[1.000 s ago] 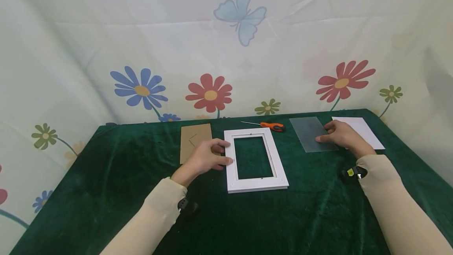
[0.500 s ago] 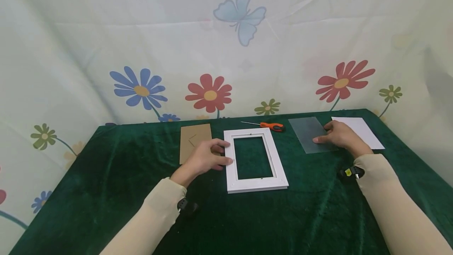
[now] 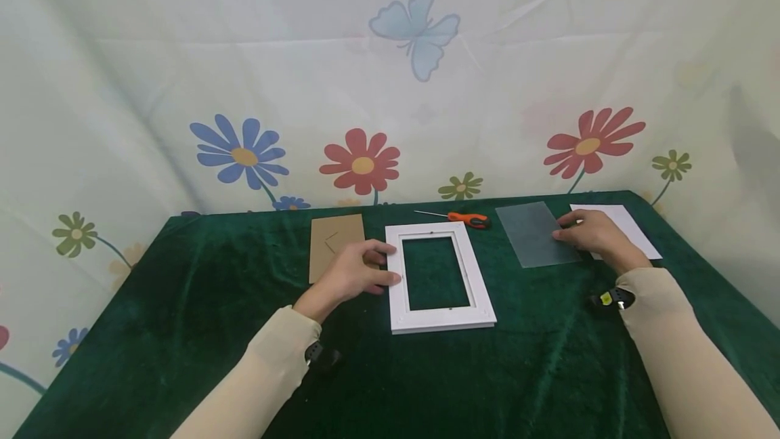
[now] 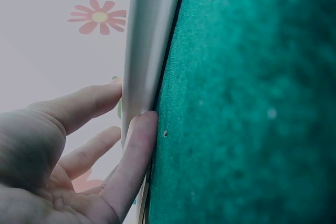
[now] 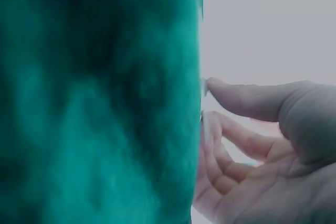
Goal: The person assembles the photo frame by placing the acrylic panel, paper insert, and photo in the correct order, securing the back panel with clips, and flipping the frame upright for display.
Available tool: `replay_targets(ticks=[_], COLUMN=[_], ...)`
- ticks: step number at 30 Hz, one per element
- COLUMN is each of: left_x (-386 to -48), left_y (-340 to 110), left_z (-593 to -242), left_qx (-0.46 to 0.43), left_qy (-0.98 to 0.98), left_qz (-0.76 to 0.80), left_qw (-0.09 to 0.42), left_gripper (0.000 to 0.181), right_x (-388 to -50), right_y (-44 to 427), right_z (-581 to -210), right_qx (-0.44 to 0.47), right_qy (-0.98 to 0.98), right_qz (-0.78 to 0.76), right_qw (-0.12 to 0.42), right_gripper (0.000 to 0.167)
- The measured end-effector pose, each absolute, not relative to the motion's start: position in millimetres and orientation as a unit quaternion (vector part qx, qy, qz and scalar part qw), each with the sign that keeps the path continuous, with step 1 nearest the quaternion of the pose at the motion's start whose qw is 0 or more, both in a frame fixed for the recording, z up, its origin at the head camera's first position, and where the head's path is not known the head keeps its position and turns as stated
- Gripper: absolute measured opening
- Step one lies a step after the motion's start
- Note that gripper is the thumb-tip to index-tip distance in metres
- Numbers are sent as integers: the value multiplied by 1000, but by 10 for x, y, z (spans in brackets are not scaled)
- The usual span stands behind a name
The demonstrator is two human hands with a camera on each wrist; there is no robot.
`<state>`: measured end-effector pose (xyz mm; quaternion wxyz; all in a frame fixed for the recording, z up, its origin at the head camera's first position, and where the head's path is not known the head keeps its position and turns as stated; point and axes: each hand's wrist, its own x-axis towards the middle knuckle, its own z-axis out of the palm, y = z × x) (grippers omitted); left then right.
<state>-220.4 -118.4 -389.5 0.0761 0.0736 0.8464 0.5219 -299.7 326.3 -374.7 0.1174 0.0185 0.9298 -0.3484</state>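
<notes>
Note right hand (image 3: 600, 236) drawn slightly toward three o'clock since half a second ago, with thumb now nearer the outer edge of a thin, clear rectangular sheet (image 3: 527, 232); see little or no shift in the sheet itself. Find it at two o'clock from a white rectangular frame (image 3: 441, 318) with an open middle, both lying flat on a table covered in dark green velvety cloth (image 3: 518, 385). See left hand (image 3: 356, 268) touching the frame's nine o'clock side, fingers spread along the rim. Make out right thumb and forefinger bent toward the sheet's edge, tips apart in the right wrist view; cannot tell about any pinch on so thin an edge. Spot also an orange-and-black-handled screwdriver (image 3: 466, 217) just past twelve, a brown rectangular board (image 3: 326, 236) between nine and ten, and a white rectangular paper (image 3: 623, 221) beyond the sheet toward three, partly hidden by the right hand. To handle the sheet well, probably best to raise one edge with a fingernail rather than scrape across the cloth, then hold by opposite edges, off the broad face, to avoid smudges. Lift slowly and level, wrist kept high over the paper, and merely steady the frame, without pushing askew.
</notes>
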Motion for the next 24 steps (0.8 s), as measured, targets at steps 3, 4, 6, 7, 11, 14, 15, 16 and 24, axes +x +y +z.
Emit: replay_targets(ticks=[3, 4, 6, 7, 11, 14, 15, 16, 24], left_x=[-2205, -2204, -2202, -2202, -2201, -2204, -2204, -2205, -2208], left_y=[-1180, -1179, -1178, -1178, -1175, -1173, -1173, -1173, -1181], left_z=[-3900, -3898, -3897, -3896, -3892, -3894, -3895, -3896, -3900], left_qx=[73, 73, 73, 73, 74, 73, 73, 73, 71], left_qy=[846, 846, 846, 846, 845, 845, 845, 846, 844], left_qz=[522, 522, 522, 522, 523, 524, 523, 523, 525], left_qw=[78, 78, 77, 77, 78, 78, 78, 78, 79], left_gripper=[52, 52, 52, 52, 52, 51, 52, 51, 52], right_x=[-3005, -3008, -3001, -2992, -2942, -2920, -2916, -2914, -2909], right_y=[3297, 3306, 3321, 3328, 3360, 3388, 3397, 3405, 3422], right_z=[-3751, -3748, -3732, -3718, -3647, -3596, -3581, -3569, -3456], right_qx=[17, 18, 16, 15, 0, -13, -18, -22, -49], right_qy=[924, 922, 918, 914, 906, 903, 903, 903, 893], right_qz=[-366, -371, -383, -392, -411, -415, -416, -416, -437], right_qw=[109, 107, 103, 102, 103, 106, 107, 108, 92], right_gripper=[54, 52, 50, 50, 52, 54, 54, 54, 57])
